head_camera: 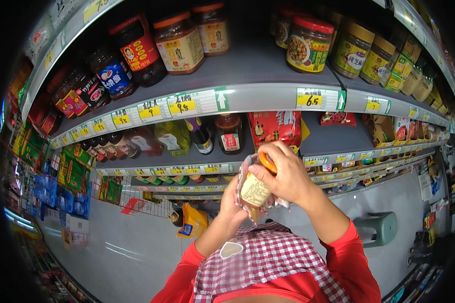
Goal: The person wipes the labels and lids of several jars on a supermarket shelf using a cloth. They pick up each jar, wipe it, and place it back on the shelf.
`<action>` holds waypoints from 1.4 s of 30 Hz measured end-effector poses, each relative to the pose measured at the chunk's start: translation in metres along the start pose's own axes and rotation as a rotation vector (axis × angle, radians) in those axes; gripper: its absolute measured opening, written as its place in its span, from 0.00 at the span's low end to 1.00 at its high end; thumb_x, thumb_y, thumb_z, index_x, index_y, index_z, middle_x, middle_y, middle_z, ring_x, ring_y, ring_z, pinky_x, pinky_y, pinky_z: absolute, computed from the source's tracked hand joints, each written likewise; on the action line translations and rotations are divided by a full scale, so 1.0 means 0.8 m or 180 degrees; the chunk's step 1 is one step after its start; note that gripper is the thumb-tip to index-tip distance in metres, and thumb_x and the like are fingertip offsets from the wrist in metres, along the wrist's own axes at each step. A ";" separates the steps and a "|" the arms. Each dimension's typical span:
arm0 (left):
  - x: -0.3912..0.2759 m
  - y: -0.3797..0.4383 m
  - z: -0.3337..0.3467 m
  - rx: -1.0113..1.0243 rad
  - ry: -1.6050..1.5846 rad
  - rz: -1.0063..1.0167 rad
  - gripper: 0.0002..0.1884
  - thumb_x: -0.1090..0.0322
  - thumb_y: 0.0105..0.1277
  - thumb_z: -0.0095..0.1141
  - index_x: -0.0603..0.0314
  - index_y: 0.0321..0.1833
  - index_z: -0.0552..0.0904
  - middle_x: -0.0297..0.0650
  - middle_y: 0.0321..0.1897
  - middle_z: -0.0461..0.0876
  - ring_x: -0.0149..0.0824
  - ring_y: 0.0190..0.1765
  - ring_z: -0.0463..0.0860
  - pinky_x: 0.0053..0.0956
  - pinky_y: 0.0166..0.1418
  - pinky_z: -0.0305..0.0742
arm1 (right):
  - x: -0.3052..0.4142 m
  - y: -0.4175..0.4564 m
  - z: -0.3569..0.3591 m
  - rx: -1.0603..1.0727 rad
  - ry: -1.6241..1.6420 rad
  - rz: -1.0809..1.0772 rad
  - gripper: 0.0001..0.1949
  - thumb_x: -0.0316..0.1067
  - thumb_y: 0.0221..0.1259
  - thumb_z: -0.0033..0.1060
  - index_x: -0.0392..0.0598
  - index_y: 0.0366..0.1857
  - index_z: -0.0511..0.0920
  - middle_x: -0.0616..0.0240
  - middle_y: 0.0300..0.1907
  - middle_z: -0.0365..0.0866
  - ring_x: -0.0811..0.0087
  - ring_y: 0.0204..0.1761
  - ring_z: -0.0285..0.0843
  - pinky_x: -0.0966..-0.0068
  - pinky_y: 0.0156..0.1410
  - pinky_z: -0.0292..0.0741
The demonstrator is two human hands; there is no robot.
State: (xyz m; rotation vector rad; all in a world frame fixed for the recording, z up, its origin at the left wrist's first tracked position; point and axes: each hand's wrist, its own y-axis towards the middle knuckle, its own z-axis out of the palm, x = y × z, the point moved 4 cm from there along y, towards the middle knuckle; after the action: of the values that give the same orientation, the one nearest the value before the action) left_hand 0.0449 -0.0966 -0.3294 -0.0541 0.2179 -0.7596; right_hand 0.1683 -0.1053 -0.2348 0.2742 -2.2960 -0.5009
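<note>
A glass jar point(254, 191) with an orange lid point(268, 162) and a cream label bearing small print is held tilted in front of my chest. My right hand point(288, 176) grips it near the top, its fingers curled by the lid. From below and the left, my left hand point(230, 206) supports the jar through a crumpled patterned cloth point(283, 202). The cloth wraps part of the jar's side, and some of my left fingers are hidden behind it. On the upper shelf point(258, 74) beyond my hands stand similar orange-lidded jars point(180, 43) and a red-lidded sauce jar point(309, 43).
Sauce bottles point(228, 134) and a red packet point(275, 128) occupy the shelf just beyond my hands. A green stool point(383, 229) stands at right. A red wire rack point(136, 199), a yellow packet point(194, 220) and bottled-water packs point(64, 200) are at left.
</note>
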 end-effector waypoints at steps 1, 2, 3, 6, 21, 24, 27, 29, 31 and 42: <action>0.004 0.003 -0.009 -0.0052 -0.0135 -0.0049 0.22 0.54 0.77 0.43 0.62 0.64 0.73 0.49 0.54 0.82 0.46 0.50 0.86 0.45 0.51 0.85 | 0.001 -0.001 0.000 -0.0031 -0.0180 -0.0381 0.21 0.48 0.61 0.66 0.41 0.47 0.76 0.51 0.42 0.79 0.51 0.44 0.78 0.60 0.52 0.76; 0.007 0.004 -0.012 -0.0049 -0.0171 -0.0234 0.22 0.55 0.77 0.43 0.64 0.62 0.74 0.49 0.54 0.82 0.48 0.52 0.85 0.47 0.52 0.84 | 0.005 -0.003 -0.004 -0.0026 -0.0174 -0.0484 0.20 0.46 0.61 0.66 0.41 0.45 0.76 0.51 0.41 0.79 0.51 0.44 0.78 0.60 0.52 0.76; 0.009 0.004 -0.010 0.0359 -0.0217 -0.0400 0.22 0.55 0.76 0.44 0.65 0.62 0.74 0.50 0.54 0.81 0.48 0.53 0.85 0.47 0.54 0.83 | 0.009 -0.006 -0.005 -0.0014 -0.0162 -0.0580 0.19 0.45 0.61 0.66 0.40 0.44 0.76 0.51 0.40 0.79 0.51 0.43 0.78 0.61 0.51 0.76; 0.011 0.002 -0.012 0.0220 -0.0351 -0.0474 0.22 0.55 0.76 0.44 0.64 0.62 0.74 0.51 0.54 0.81 0.50 0.54 0.84 0.50 0.57 0.81 | 0.018 -0.013 -0.013 -0.0194 0.0006 -0.0881 0.19 0.43 0.59 0.67 0.39 0.45 0.77 0.52 0.41 0.80 0.52 0.43 0.79 0.61 0.51 0.76; 0.000 -0.003 -0.010 0.0489 -0.0278 -0.0116 0.31 0.42 0.75 0.32 0.57 0.68 0.70 0.49 0.64 0.75 0.51 0.62 0.78 0.51 0.64 0.75 | 0.018 -0.018 -0.023 0.0301 -0.0213 -0.0926 0.27 0.53 0.62 0.64 0.50 0.60 0.74 0.54 0.50 0.75 0.53 0.50 0.77 0.59 0.50 0.78; 0.009 0.002 -0.031 0.0413 -0.0271 -0.0251 0.33 0.39 0.74 0.26 0.54 0.68 0.71 0.48 0.64 0.76 0.52 0.60 0.80 0.57 0.56 0.79 | 0.001 -0.028 -0.014 0.0402 -0.0277 -0.0179 0.26 0.55 0.63 0.62 0.49 0.58 0.74 0.54 0.50 0.77 0.48 0.47 0.81 0.58 0.48 0.80; 0.026 0.005 -0.035 -0.0314 -0.0543 -0.0421 0.34 0.40 0.75 0.25 0.55 0.70 0.69 0.50 0.65 0.74 0.55 0.61 0.79 0.60 0.55 0.79 | -0.016 -0.038 -0.020 0.0148 -0.0165 -0.0055 0.22 0.51 0.63 0.63 0.47 0.54 0.77 0.55 0.48 0.79 0.51 0.46 0.82 0.62 0.49 0.80; 0.029 0.022 -0.052 -0.0027 -0.0177 -0.0593 0.33 0.41 0.75 0.28 0.57 0.70 0.69 0.53 0.64 0.74 0.56 0.59 0.80 0.59 0.56 0.79 | -0.029 -0.039 -0.036 -0.0035 -0.0072 -0.0090 0.21 0.50 0.63 0.63 0.47 0.54 0.77 0.55 0.48 0.79 0.53 0.47 0.82 0.63 0.50 0.80; 0.030 0.025 -0.055 -0.0102 -0.0300 -0.0785 0.30 0.47 0.71 0.40 0.57 0.70 0.68 0.55 0.62 0.74 0.58 0.56 0.80 0.54 0.56 0.79 | -0.043 -0.031 -0.072 -0.0519 -0.0287 -0.0185 0.19 0.47 0.65 0.60 0.45 0.52 0.77 0.55 0.46 0.79 0.56 0.47 0.80 0.66 0.53 0.77; 0.031 -0.016 -0.065 -0.0791 0.1048 -0.0370 0.23 0.52 0.74 0.53 0.61 0.63 0.73 0.42 0.50 0.81 0.40 0.46 0.85 0.39 0.47 0.85 | -0.239 0.019 -0.183 0.0233 -0.2063 -0.0424 0.16 0.46 0.65 0.57 0.53 0.53 0.79 0.50 0.50 0.78 0.47 0.49 0.79 0.57 0.54 0.77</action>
State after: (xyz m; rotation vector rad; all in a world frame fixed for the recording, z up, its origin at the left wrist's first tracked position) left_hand 0.0423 -0.1218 -0.3829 -0.1787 0.6265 -0.8520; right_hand 0.4055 -0.0661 -0.2569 0.3383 -2.9431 -0.6431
